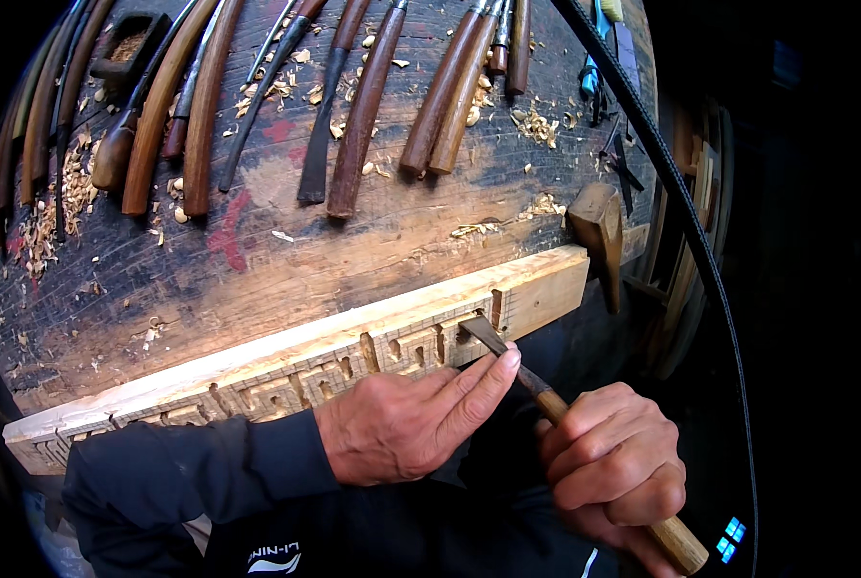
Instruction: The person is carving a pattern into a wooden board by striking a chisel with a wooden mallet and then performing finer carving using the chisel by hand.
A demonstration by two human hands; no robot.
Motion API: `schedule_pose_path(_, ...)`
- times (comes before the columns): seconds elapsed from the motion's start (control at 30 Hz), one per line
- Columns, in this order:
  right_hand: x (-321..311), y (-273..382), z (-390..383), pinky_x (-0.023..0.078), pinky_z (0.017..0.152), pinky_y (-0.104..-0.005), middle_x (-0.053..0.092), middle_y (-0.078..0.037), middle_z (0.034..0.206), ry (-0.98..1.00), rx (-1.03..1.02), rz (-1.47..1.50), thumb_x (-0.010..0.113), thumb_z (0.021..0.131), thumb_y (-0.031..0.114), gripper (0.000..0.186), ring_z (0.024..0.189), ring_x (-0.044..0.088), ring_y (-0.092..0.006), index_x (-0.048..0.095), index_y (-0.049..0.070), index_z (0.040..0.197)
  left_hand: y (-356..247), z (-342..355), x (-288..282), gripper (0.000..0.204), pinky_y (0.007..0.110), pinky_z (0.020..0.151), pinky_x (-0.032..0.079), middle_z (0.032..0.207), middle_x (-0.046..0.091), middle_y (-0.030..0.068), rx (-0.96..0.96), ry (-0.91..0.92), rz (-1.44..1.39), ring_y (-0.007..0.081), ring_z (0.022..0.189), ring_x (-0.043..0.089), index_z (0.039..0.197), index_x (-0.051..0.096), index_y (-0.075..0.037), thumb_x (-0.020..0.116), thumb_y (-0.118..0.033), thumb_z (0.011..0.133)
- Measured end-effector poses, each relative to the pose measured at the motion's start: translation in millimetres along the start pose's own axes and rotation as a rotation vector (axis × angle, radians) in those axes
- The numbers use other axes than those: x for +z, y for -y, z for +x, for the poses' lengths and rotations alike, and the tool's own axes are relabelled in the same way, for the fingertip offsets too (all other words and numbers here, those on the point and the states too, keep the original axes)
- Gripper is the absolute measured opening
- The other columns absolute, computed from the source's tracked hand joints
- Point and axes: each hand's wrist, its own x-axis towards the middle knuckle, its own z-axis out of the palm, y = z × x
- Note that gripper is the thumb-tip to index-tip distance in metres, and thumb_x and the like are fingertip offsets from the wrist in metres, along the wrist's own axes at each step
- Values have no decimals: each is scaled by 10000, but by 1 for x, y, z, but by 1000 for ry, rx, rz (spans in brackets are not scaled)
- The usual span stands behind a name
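A long pale wooden board (546,294) lies slantwise along the bench's near edge. Its near face is marked with pencil lines and carved with angular recesses. My right hand (615,458) is wrapped round the wooden handle of a chisel (479,330), which runs up and left. The chisel's flat metal tip rests at a recess near the board's right end. My left hand (416,419) lies against the board's face with its fingers stretched out, the fingertips touching the chisel's metal shank. Its thumb is hidden.
Several chisels and gouges with wooden handles (363,125) lie across the far part of the worn bench (276,260). A wooden mallet (599,236) stands beyond the board's right end. Wood shavings (55,207) are scattered about. A black cable (686,202) hangs at the right.
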Motion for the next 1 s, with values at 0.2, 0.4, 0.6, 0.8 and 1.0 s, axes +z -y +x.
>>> schedule_pose_path(0.2,-6,-1,5,398,414,-315,686,-238,711,43,26,20,535,1199,249,463,427,550,-220,539,20,796,2,2,-2,926,326,917,681,1600,639,272,0,23,-6,326,1338,758,1668,407,130,868,-67,889)
schedule_pose_path(0.4,-14,1,12,402,417,-314,680,-234,708,144,83,35,513,1210,242,469,426,537,-209,529,28,794,1,1,-4,951,328,914,680,1615,624,275,-18,54,-17,331,1331,761,1678,385,134,871,-75,888)
schedule_pose_path(0.6,-4,-23,8,443,352,-241,611,-66,552,18,-19,-36,440,1087,829,784,337,489,-121,492,100,804,-2,3,-11,1009,332,873,679,1629,610,276,-93,117,-39,337,1306,769,1697,352,135,885,-111,877)
schedule_pose_path(0.8,-1,-22,7,342,324,-230,558,-31,562,-117,-83,-83,372,1095,839,762,338,444,-97,453,124,845,-5,6,-12,1024,348,855,676,1640,603,265,-104,137,-32,340,1288,775,1717,337,110,882,-135,886)
schedule_pose_path(1.0,-14,2,12,270,314,-202,541,-12,567,-241,-180,-55,448,1074,854,733,333,408,-54,432,172,807,2,0,-4,841,334,781,667,1587,657,247,43,101,78,291,1123,820,1651,461,70,835,-112,920)
